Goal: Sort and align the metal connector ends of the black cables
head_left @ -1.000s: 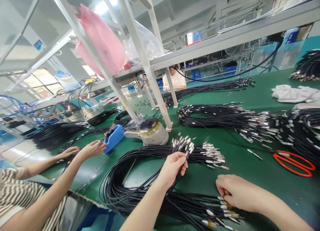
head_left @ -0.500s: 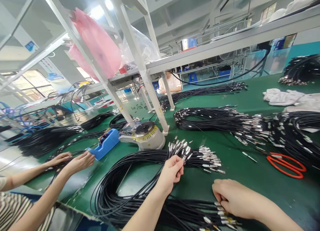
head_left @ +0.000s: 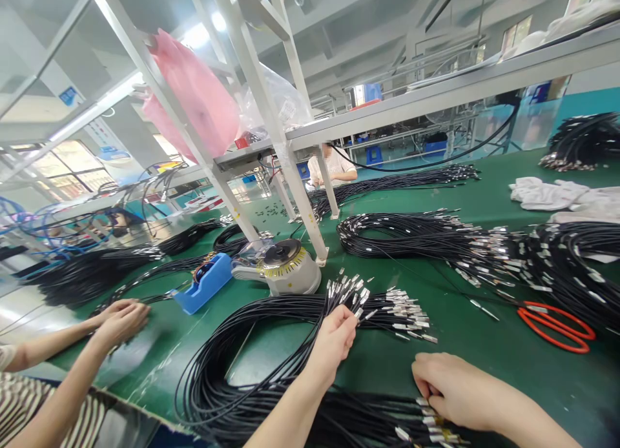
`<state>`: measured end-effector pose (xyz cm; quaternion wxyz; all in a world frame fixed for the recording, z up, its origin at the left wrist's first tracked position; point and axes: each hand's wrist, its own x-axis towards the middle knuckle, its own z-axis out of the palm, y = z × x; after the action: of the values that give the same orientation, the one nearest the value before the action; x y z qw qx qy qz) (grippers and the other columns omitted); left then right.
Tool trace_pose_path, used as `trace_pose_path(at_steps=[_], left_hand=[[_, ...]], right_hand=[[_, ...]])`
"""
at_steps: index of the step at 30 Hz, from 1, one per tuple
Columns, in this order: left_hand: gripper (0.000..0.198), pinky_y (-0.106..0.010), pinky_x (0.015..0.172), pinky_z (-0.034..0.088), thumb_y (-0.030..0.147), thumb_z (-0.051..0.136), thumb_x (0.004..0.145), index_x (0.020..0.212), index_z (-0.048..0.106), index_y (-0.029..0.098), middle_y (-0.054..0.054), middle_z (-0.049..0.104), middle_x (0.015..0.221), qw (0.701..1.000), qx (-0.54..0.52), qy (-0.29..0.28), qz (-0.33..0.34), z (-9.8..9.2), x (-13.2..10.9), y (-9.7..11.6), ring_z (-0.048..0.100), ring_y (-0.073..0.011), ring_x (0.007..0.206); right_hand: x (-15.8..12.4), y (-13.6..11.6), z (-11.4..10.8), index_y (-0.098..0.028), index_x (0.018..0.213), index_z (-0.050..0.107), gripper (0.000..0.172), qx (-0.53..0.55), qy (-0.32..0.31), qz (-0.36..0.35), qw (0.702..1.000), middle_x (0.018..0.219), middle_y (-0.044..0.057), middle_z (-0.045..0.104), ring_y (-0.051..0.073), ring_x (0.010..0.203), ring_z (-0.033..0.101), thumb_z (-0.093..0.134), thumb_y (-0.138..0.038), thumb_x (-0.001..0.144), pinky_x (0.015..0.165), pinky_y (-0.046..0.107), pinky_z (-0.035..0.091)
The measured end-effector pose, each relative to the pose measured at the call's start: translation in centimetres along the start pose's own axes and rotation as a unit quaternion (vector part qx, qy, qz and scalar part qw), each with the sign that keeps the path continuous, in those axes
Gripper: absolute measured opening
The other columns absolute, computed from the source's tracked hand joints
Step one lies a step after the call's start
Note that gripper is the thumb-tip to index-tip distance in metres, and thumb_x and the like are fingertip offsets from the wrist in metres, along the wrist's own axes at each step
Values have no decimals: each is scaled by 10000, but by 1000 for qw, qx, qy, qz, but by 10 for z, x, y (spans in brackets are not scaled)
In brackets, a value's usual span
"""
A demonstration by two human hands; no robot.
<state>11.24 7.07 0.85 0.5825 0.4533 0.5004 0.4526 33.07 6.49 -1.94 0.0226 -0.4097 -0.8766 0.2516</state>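
Observation:
A large loop of black cables (head_left: 208,364) with silver connector ends lies on the green table before me. My left hand (head_left: 334,338) is closed at the upper end of the loop, round black cables whose silver ends (head_left: 351,293) fan out just past the fingers. The lower end of the loop spreads toward my right hand (head_left: 450,386). That hand is closed, its fingertips pinched at one of the silver connector ends (head_left: 422,403); the fingers partly hide the grip. Other silver ends (head_left: 407,306) rest on the table beyond my left hand.
Red-handled scissors (head_left: 557,325) lie at right by more cable bundles (head_left: 416,235). Behind the loop stand a round tape dispenser (head_left: 290,274) and a blue tape holder (head_left: 206,286). Shelf posts (head_left: 295,177) rise behind. A co-worker's hands (head_left: 121,322) work at left; white gloves (head_left: 552,193) lie far right.
The co-worker's hands at left have drawn back from the blue tape holder, toward the lower left. My own two hands stay nearly where they were, and the view has shifted slightly.

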Motion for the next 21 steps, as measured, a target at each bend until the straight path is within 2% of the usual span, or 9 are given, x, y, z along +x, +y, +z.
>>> trace_pose_path(at_steps=[6, 9, 11, 13, 18, 21], left_hand=[[322, -170, 362, 41, 416, 603, 739, 682, 390, 181, 100, 323, 476, 1000, -3, -6, 4, 0, -1, -3, 153, -18, 391], [328, -156, 364, 69, 430, 613, 742, 701, 408, 177, 90, 342, 497, 999, -35, 2, 24, -6, 2, -3, 190, -23, 404], [326, -143, 367, 113, 440, 620, 744, 728, 432, 174, 79, 368, 531, 995, -65, 49, 65, -16, 3, 1, 239, -27, 419], [314, -136, 371, 161, 423, 636, 740, 750, 446, 174, 72, 383, 565, 980, -100, 123, 122, -30, 3, 10, 282, -32, 437], [287, -141, 372, 202, 354, 669, 710, 741, 438, 187, 77, 351, 566, 901, -167, 291, 276, -70, -1, 47, 307, -47, 444], [228, -153, 402, 243, 411, 529, 798, 774, 436, 205, 74, 344, 585, 861, -54, 378, 337, -79, 9, 51, 326, -63, 457]], right_hand=[[0, 0, -1, -202, 673, 585, 268, -2, 0, 0, 1000, 740, 28, 636, 193, 690, 563, 435, -12, 559, 550, 245, 304], [-1, -1, -2, -205, 674, 580, 273, -1, 0, 6, 1000, 750, 25, 642, 194, 695, 565, 433, -9, 554, 547, 240, 301], [-2, -1, -1, -210, 674, 577, 279, 0, 0, 10, 1000, 749, 17, 639, 190, 691, 562, 435, -12, 538, 536, 235, 288], [-1, -2, 0, -213, 672, 571, 269, -1, -1, 9, 1000, 746, 14, 635, 189, 682, 558, 444, -28, 524, 524, 233, 274], [2, -5, 2, -199, 612, 541, 160, -25, -7, 7, 1000, 738, 27, 636, 196, 657, 569, 470, -70, 547, 504, 237, 253], [2, -6, 0, -189, 592, 539, 147, -58, -8, -3, 998, 732, 38, 633, 191, 629, 571, 459, -65, 584, 496, 242, 244]])
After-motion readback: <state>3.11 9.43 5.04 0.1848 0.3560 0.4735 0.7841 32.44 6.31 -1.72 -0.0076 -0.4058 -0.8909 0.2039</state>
